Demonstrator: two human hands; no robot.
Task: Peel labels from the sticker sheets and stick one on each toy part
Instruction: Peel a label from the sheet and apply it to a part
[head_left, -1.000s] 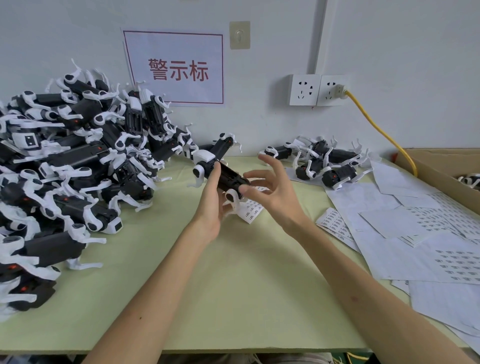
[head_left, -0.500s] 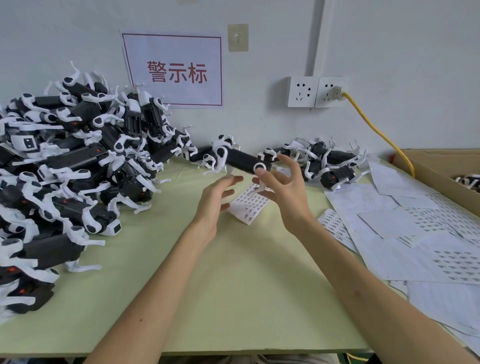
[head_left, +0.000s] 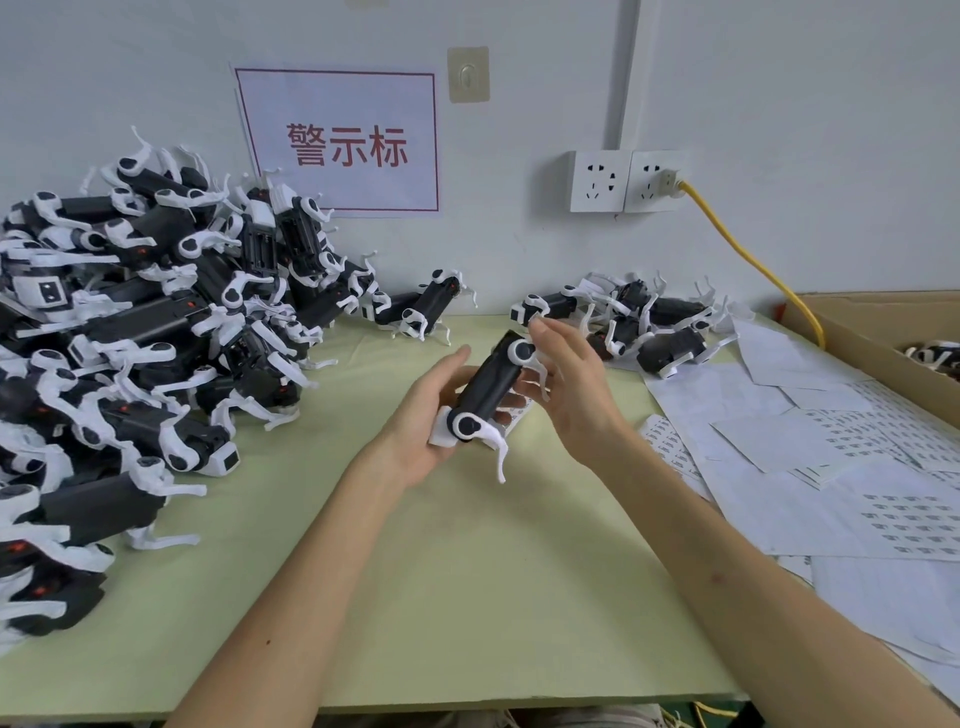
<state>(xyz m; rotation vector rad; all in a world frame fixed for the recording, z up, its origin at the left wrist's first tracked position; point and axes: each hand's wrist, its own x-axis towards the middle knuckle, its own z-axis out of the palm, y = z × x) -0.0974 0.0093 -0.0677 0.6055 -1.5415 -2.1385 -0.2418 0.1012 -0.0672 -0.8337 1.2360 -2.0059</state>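
Observation:
A toy part (head_left: 485, 387), a black body with white legs, lies tilted above the green table (head_left: 441, 571). My left hand (head_left: 426, 421) cups its near end from below, fingers curled round the body. My right hand (head_left: 571, 389) holds its far end, fingertips at the white leg joint. Under both hands lies a small sticker sheet (head_left: 517, 420), mostly hidden. A second small sticker sheet (head_left: 667, 449) lies right of my right wrist.
A tall pile of toy parts (head_left: 135, 338) fills the table's left side. One toy (head_left: 423, 306) stands by the wall, and a small group of toys (head_left: 649, 325) sits back right. Loose paper sheets (head_left: 831, 457) cover the right side. A cardboard box (head_left: 883, 338) and yellow cable (head_left: 753, 260) are beyond them.
The toy part passed from my left hand to my right, which lifted it toward the wall. Now it is nearer me, back in my left palm, with my right hand on its far end.

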